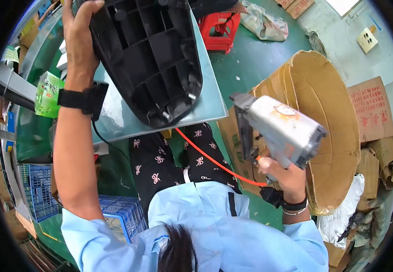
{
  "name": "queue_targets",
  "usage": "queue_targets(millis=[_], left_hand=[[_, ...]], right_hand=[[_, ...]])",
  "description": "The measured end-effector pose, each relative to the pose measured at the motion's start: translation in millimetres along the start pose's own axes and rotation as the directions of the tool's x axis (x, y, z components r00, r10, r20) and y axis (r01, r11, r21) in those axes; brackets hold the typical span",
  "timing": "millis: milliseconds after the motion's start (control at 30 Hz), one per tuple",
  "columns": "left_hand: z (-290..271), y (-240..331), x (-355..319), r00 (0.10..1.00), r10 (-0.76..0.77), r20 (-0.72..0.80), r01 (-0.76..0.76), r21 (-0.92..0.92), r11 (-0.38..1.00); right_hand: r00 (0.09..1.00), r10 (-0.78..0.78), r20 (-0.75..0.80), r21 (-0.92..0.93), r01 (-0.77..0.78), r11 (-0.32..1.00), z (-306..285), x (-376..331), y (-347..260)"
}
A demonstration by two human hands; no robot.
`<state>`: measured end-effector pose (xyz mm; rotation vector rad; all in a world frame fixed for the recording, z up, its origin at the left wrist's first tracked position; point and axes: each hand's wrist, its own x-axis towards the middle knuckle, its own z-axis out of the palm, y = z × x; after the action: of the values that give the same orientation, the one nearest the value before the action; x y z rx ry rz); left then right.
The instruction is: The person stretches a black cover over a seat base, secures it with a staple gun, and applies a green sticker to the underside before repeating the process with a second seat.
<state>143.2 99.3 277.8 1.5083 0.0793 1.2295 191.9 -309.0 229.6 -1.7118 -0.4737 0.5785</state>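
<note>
A black plastic ribbed shell [155, 59], long with a rounded near end, is tilted over the pale glass-like tabletop [210, 86]. My left hand [79, 34] grips its upper left edge, fingers hooked round it. Two small light-coloured posts show near the shell's rounded end. Off to the right, clear of the shell, my right hand [285, 177] is wrapped round the handle of a silver-grey air stapler [282, 124]. The stapler is slightly blurred, its dark nose toward the table. A red air hose [210, 156] runs from the handle to under the table's near edge.
A large open cardboard box [328, 131] stands right, close behind the stapler. A red plastic stool [221, 29] is at the far side. Blue crates [121, 215] sit low left; a green packet [49, 95] is beside my left wrist. Flattened cardboard [368, 106] leans right.
</note>
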Motion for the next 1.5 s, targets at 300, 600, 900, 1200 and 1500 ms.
queue_targets(millis=[300,600,900,1200,1500], left_hand=[[42,26,-23,0.998,0.008,-0.064,-0.005,0.058,0.998],[37,20,-31,0.992,0.121,-0.029,-0.118,0.088,0.989],[28,14,-33,0.991,0.133,-0.006,-0.132,0.083,0.988],[10,15,-36,0.992,0.078,-0.103,-0.077,0.012,0.997],[10,38,-63,0.966,0.130,-0.222,-0.108,0.107,0.988]], right_hand=[[0.978,0.076,0.193,-0.193,-0.038,0.980,29,16,34],[0.974,-0.048,0.220,-0.353,0.126,0.927,52,29,26],[0.906,0.314,0.283,-0.209,-0.261,0.942,57,38,17],[0.848,0.327,0.417,-0.042,-0.341,0.939,56,34,12],[0.847,0.276,0.455,0.097,-0.356,0.930,55,21,31]])
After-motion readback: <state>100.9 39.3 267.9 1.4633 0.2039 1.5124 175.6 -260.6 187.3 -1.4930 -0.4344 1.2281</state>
